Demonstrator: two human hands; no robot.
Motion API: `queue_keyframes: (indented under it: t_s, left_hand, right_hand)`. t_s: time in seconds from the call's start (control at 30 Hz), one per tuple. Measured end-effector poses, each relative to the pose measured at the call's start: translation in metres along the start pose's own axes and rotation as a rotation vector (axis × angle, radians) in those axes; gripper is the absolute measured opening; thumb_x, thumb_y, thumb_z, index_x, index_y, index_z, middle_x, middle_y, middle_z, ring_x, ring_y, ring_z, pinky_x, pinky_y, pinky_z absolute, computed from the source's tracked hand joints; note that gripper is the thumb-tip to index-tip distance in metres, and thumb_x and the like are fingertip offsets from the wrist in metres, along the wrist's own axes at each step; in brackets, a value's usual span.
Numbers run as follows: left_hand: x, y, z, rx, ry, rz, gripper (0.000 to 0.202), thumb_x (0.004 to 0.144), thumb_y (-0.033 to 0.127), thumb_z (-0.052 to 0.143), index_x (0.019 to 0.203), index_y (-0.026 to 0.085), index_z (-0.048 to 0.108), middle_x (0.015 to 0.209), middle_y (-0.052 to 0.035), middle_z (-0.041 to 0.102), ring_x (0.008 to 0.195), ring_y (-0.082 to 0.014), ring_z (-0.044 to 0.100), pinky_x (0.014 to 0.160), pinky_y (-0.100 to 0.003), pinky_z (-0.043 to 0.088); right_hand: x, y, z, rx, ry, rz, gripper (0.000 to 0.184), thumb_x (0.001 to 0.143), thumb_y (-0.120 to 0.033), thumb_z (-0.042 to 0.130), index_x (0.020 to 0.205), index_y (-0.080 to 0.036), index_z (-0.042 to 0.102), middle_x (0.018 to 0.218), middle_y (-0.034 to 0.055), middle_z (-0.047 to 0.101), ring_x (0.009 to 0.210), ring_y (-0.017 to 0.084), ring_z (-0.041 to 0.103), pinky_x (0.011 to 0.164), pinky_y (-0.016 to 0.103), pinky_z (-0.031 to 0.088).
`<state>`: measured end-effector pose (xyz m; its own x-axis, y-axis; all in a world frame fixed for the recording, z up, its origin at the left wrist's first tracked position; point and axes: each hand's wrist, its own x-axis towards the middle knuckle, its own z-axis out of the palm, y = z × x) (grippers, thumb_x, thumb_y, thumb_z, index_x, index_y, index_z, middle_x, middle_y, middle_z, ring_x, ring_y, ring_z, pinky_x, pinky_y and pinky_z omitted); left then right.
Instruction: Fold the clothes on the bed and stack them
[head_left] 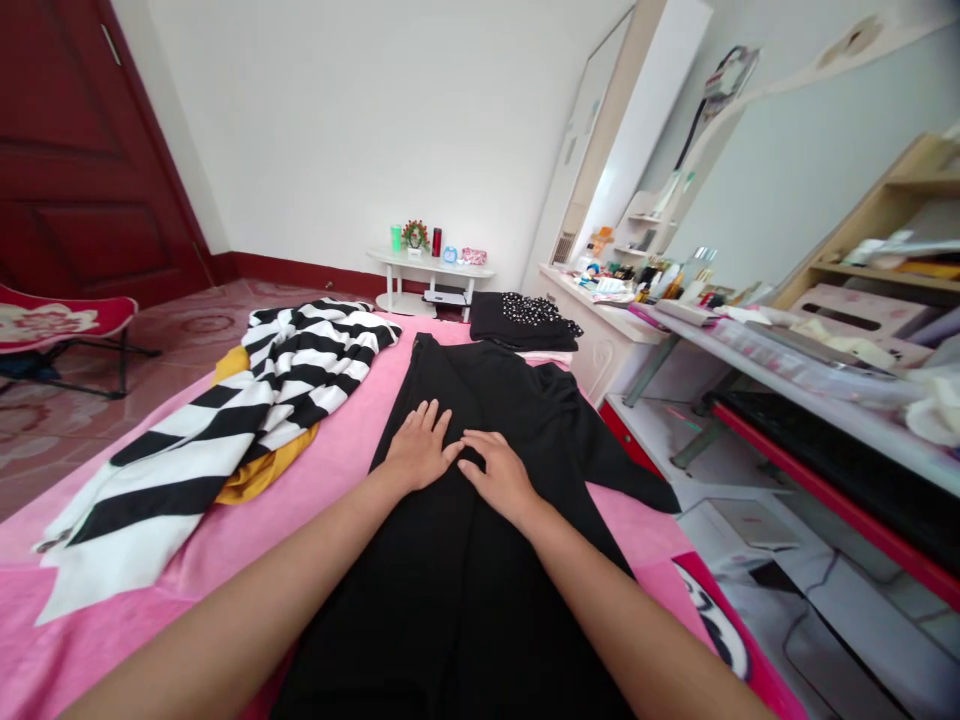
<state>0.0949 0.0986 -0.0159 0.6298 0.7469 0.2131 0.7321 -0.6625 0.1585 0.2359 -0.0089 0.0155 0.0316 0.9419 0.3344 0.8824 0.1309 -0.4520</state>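
A long black garment [465, 560] lies spread lengthwise on a pink bed cover [337, 470]. My left hand [420, 447] rests flat on the garment's middle, fingers stretched out and open. My right hand [501, 475] lies flat beside it, fingers together and pointing left, its fingertips touching the left hand. Neither hand holds anything. A black sleeve or flap [607, 450] trails off toward the bed's right edge.
A black-and-white striped garment [247, 420] lies over a yellow one [262, 470] on the bed's left. A folded black piece with beads [525, 320] sits at the far end. A cluttered white desk [675, 320] and shelves stand right, a small white table [431, 265] beyond, a red chair [60, 320] left.
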Motion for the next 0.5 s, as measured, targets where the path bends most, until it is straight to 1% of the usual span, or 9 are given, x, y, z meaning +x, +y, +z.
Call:
queue_keyframes:
  t_s: [0.07,0.1,0.17,0.2,0.23,0.27,0.33,0.4,0.5]
  left_hand:
    - [-0.005,0.001,-0.002,-0.013,0.018,0.008,0.070,0.089,0.060,0.027,0.142,0.015,0.034,0.150,-0.0129,0.023,0.140,-0.0292,0.015,0.112,-0.044,0.015]
    - [-0.006,0.001,-0.002,-0.019,0.022,0.006,0.070,0.089,0.060,0.026,0.142,0.015,0.034,0.150,-0.0125,0.024,0.140,-0.0291,0.016,0.112,-0.044,0.015]
    - [-0.007,0.001,-0.004,-0.028,0.028,-0.004,0.069,0.089,0.059,0.027,0.141,0.015,0.035,0.150,-0.0128,0.025,0.140,-0.0294,0.016,0.112,-0.044,0.015]
    - [-0.007,0.001,-0.004,-0.034,0.030,-0.008,0.069,0.089,0.059,0.028,0.141,0.015,0.035,0.150,-0.0132,0.025,0.140,-0.0296,0.016,0.112,-0.044,0.015]
    - [-0.007,0.001,-0.005,-0.042,0.034,-0.012,0.069,0.089,0.058,0.028,0.141,0.014,0.036,0.150,-0.0134,0.025,0.139,-0.0299,0.016,0.112,-0.044,0.015]
    - [-0.007,0.002,-0.005,-0.052,0.038,-0.016,0.068,0.088,0.058,0.029,0.141,0.015,0.036,0.150,-0.0133,0.026,0.139,-0.0300,0.017,0.112,-0.044,0.015]
    - [-0.007,0.002,-0.006,-0.071,0.046,-0.025,0.067,0.088,0.058,0.030,0.140,0.016,0.037,0.149,-0.0122,0.027,0.139,-0.0300,0.017,0.112,-0.044,0.015]
    - [-0.009,0.003,-0.006,-0.081,0.053,-0.032,0.066,0.088,0.058,0.031,0.139,0.017,0.038,0.149,-0.0113,0.029,0.139,-0.0299,0.018,0.112,-0.045,0.015]
    - [-0.014,0.002,-0.008,-0.088,0.067,-0.026,0.064,0.088,0.056,0.033,0.137,0.017,0.041,0.148,-0.0123,0.031,0.138,-0.0304,0.020,0.111,-0.046,0.017]
  right_hand:
    - [-0.012,0.018,-0.029,-0.069,0.007,0.031,0.026,0.085,-0.025,0.047,0.103,-0.024,0.066,0.119,0.0024,0.061,0.109,0.016,0.055,0.096,0.033,0.041]
    - [-0.018,0.031,-0.046,-0.147,0.040,0.088,0.027,0.086,-0.026,0.046,0.101,-0.024,0.067,0.118,0.0031,0.061,0.108,0.016,0.055,0.096,0.034,0.041]
    - [-0.031,0.062,-0.081,-0.401,0.126,0.227,0.028,0.083,-0.030,0.050,0.106,-0.023,0.065,0.127,0.0062,0.054,0.119,0.022,0.047,0.101,0.040,0.036]
    - [-0.038,0.078,-0.097,-0.534,0.142,0.340,0.037,0.077,-0.037,0.058,0.112,-0.022,0.062,0.133,0.0093,0.049,0.125,0.028,0.041,0.101,0.047,0.033]
    - [-0.045,0.094,-0.110,-0.619,0.117,0.471,0.054,0.071,-0.045,0.063,0.118,-0.021,0.058,0.135,0.0133,0.045,0.126,0.034,0.038,0.098,0.052,0.034]
    - [-0.051,0.107,-0.121,-0.642,0.052,0.595,0.066,0.067,-0.053,0.065,0.122,-0.019,0.055,0.133,0.0163,0.046,0.123,0.037,0.041,0.094,0.054,0.037]
    - [-0.062,0.128,-0.132,-0.586,-0.099,0.768,0.079,0.063,-0.064,0.062,0.124,-0.015,0.052,0.122,0.0197,0.055,0.112,0.038,0.051,0.085,0.051,0.043]
    - [-0.067,0.138,-0.133,-0.493,-0.193,0.811,0.073,0.066,-0.066,0.058,0.116,-0.013,0.058,0.107,0.0186,0.063,0.098,0.034,0.060,0.078,0.044,0.046]
    - [-0.063,0.140,-0.137,-0.457,-0.133,0.784,0.048,0.063,-0.056,0.067,0.090,-0.016,0.069,0.085,0.0129,0.069,0.080,0.028,0.066,0.068,0.036,0.048]
